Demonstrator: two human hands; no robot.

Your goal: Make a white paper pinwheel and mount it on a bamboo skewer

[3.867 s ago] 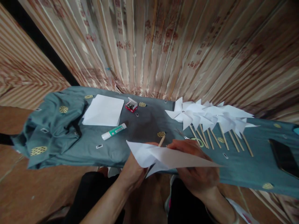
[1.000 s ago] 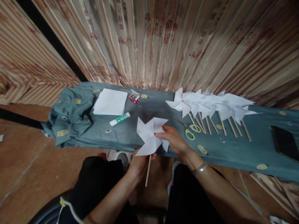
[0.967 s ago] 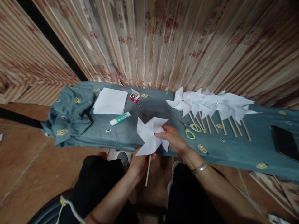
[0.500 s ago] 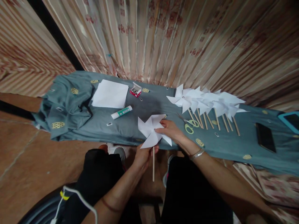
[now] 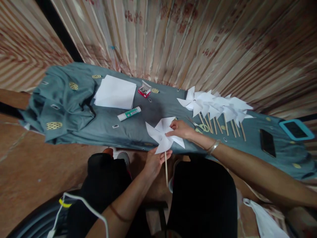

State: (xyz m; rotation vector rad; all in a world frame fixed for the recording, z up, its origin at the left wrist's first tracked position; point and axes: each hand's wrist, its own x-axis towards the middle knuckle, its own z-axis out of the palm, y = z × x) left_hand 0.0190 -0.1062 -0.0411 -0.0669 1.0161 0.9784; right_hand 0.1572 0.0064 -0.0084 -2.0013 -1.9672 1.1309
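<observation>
A white paper pinwheel (image 5: 164,142) on a thin wooden stick (image 5: 166,170) is held over the front edge of the cloth-covered bench. From below, my left hand (image 5: 154,161) closes round the top of the stick, its fingers partly behind the paper. My right hand (image 5: 182,129) comes from the right, thumb and fingers bent onto the pinwheel near its centre; whether it pinches the paper or a pin there is hidden. Just beyond that hand lie scissors (image 5: 204,127) with pale green handles. Several finished pinwheels (image 5: 195,103) overlap in a row at the right.
On the grey-green cloth (image 5: 104,132) are a stack of white paper (image 5: 115,92), a red box of metal pins (image 5: 144,91) and a glue stick (image 5: 129,113). A black phone (image 5: 267,142) and a blue-framed device (image 5: 296,129) lie at the right. A curtain hangs behind.
The camera view has shifted and turned slightly. My left hand still holds the stick, and the pinwheel is turned a little; my right hand stays at its centre.
</observation>
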